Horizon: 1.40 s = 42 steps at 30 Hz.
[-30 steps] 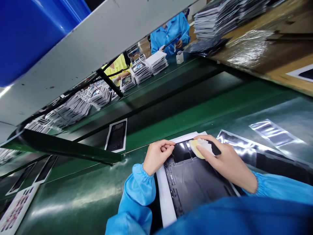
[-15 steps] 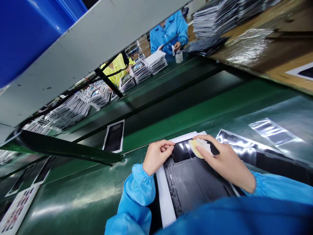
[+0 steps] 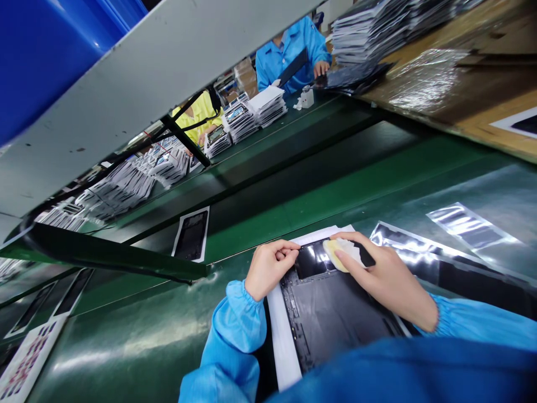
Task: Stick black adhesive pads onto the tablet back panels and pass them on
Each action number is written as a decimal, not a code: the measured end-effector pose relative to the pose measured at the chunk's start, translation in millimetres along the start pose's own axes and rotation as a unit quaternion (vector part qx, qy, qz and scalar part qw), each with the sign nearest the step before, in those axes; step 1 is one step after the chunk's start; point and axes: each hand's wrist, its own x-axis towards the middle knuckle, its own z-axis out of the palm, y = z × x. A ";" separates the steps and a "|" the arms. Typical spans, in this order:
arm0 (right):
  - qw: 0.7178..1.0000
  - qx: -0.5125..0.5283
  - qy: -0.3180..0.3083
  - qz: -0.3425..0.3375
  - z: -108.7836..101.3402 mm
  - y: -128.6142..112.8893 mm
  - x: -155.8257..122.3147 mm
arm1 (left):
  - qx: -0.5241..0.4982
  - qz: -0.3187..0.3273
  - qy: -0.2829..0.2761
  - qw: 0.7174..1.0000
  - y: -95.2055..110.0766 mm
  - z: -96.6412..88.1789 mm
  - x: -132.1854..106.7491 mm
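A black tablet-like panel [image 3: 335,313] lies on white paper [image 3: 282,336] on the green work surface in front of me. It has a glossy dark strip along its far end. My left hand [image 3: 271,266] is closed, thumb and fingertips pinched at the panel's far left corner. In my right hand [image 3: 388,274] is a crumpled white-and-yellow wiping cloth [image 3: 342,254], pressed against the glossy strip. The fingers curl over the cloth and hide part of it.
Panels on white sheets [image 3: 191,234] lie on the conveyor beyond. Clear film [image 3: 472,225] and glossy dark sheets [image 3: 436,268] lie at right. A green metal brace [image 3: 117,254] slants in from the left. Across the line, a co-worker in blue [image 3: 289,53] stands behind stacked panels [image 3: 266,106].
Both my hands and the panel look the same. The sheets on the conveyor have shifted slightly left. The co-worker's hand has moved right, and a small white item now lies on the surface.
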 end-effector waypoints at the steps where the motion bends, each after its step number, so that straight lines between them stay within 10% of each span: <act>1: 1.000 -0.003 0.001 -0.001 0.0 -0.1 0.1 | 0.000 -0.001 -0.001 1.000 -0.4 0.2 0.1; 42: 0.997 -0.070 0.016 -0.038 7.1 4.1 0.9 | 0.128 0.050 0.016 0.990 -10.6 1.8 -4.8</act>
